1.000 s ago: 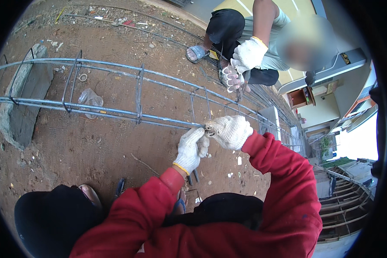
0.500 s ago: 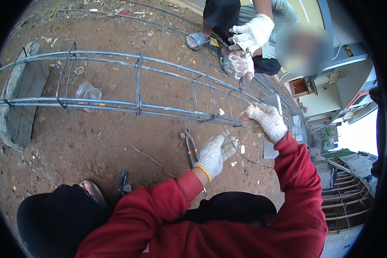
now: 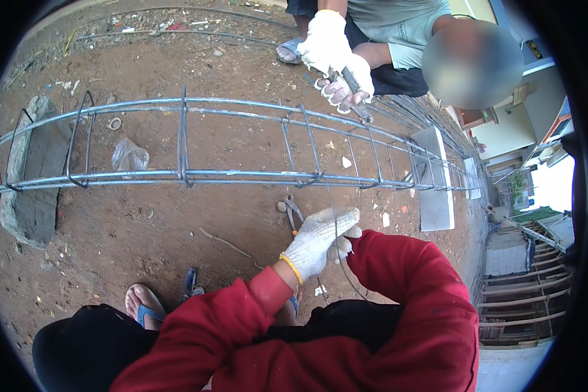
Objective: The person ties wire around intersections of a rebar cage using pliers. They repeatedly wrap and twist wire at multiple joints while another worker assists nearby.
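Observation:
A long rebar cage of steel bars and square stirrups runs left to right in front of me. From its near bar a thin dark wire bends down across my gloved left hand. That hand's fingers point right, stretched out, and the wire passes over them without a visible grip. My right hand, gloved too, meets it from behind. Only a few of its fingertips show beside my red sleeve; the rest is hidden. Pincers with orange handles lie on the soil just beyond my left hand, partly covered by it.
A rough concrete block supports the cage's left end; a pale block stands under its right part. Across the cage crouches a co-worker, white-gloved hands on a dark metal tool. A plastic bag lies beneath the cage.
My right hand has left the cage's near bar and come down to my left hand. The wire now hangs across the left glove. The co-worker's hands have moved left.

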`<action>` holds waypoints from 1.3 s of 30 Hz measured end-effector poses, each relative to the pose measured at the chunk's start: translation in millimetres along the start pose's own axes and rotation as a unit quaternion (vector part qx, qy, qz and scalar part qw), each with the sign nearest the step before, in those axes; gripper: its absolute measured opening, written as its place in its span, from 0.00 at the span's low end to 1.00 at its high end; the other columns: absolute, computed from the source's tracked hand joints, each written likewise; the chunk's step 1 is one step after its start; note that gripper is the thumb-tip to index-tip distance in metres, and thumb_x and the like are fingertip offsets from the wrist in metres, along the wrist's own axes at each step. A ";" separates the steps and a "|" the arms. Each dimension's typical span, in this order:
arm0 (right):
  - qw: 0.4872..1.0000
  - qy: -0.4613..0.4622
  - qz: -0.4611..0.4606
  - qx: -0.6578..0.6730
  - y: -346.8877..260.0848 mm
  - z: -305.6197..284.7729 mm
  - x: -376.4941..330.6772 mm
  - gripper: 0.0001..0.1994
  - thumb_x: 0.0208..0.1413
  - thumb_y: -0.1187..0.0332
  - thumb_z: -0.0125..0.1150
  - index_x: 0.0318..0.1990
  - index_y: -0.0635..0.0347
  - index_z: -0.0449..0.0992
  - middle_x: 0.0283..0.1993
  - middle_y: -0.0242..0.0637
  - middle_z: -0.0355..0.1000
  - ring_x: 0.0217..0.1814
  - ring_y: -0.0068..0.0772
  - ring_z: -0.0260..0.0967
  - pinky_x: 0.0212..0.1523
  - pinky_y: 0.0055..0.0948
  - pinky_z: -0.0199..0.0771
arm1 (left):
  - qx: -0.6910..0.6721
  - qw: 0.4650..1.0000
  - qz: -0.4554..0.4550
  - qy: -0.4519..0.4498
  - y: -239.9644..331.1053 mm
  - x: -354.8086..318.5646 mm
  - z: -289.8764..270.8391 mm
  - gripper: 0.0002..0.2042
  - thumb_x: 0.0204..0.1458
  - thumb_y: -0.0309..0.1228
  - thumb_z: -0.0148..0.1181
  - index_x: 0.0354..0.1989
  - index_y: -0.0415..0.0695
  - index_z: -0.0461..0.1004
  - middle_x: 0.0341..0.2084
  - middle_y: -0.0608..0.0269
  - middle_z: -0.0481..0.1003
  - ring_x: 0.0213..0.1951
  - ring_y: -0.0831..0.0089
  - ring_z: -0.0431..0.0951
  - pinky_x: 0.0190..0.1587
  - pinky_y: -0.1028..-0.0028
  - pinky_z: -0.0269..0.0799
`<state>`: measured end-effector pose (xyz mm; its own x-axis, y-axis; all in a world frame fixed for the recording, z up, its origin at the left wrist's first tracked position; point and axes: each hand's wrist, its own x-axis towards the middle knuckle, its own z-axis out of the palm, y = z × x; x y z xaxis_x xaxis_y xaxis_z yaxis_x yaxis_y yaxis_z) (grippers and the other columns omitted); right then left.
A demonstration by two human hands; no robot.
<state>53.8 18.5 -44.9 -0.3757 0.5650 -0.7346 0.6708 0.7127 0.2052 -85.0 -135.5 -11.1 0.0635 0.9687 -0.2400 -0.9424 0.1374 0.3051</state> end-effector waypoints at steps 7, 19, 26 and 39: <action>0.980 0.090 -0.012 0.176 5.5 64.7 40.5 0.18 0.55 0.62 0.56 0.52 0.57 0.72 0.43 0.55 0.75 0.46 0.58 0.73 0.47 0.46 0.73 | 0.134 0.978 0.075 0.140 -11.5 11.4 -14.9 0.14 0.55 0.34 0.65 0.46 0.42 0.76 0.28 0.67 0.78 0.26 0.80 0.77 0.27 0.80 0.71; 0.991 0.130 -0.017 -0.001 23.3 -114.7 -177.3 0.13 0.53 0.64 0.61 0.43 0.61 0.77 0.34 0.52 0.75 0.39 0.55 0.75 0.40 0.45 0.73 | 0.097 0.995 0.013 0.009 -68.1 43.7 -38.3 0.29 0.57 0.39 0.61 0.65 0.43 0.61 0.56 0.55 0.69 0.56 0.71 0.71 0.54 0.76 0.67; 0.938 0.187 -0.049 -0.288 -64.4 -217.6 -235.0 0.17 0.54 0.62 0.58 0.50 0.56 0.73 0.33 0.47 0.75 0.35 0.51 0.75 0.34 0.44 0.75 | -0.069 0.974 0.045 -0.209 -36.4 51.0 31.8 0.24 0.62 0.41 0.54 0.64 0.47 0.63 0.55 0.65 0.73 0.56 0.71 0.74 0.49 0.76 0.72; 0.804 0.146 -0.131 -0.562 -139.1 -272.8 -195.9 0.13 0.57 0.65 0.52 0.49 0.53 0.73 0.32 0.40 0.74 0.29 0.43 0.75 0.26 0.41 0.74 | -0.232 0.929 0.037 -0.286 -22.0 39.4 46.9 0.27 0.62 0.40 0.53 0.69 0.60 0.53 0.61 0.52 0.64 0.59 0.55 0.69 0.59 0.47 0.68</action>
<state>-140.4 -78.0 247.0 -0.6544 0.2902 -0.6982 -0.3953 0.6559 0.6431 -46.3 -90.6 16.0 0.0331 0.9414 0.3357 -0.9829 0.0915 -0.1597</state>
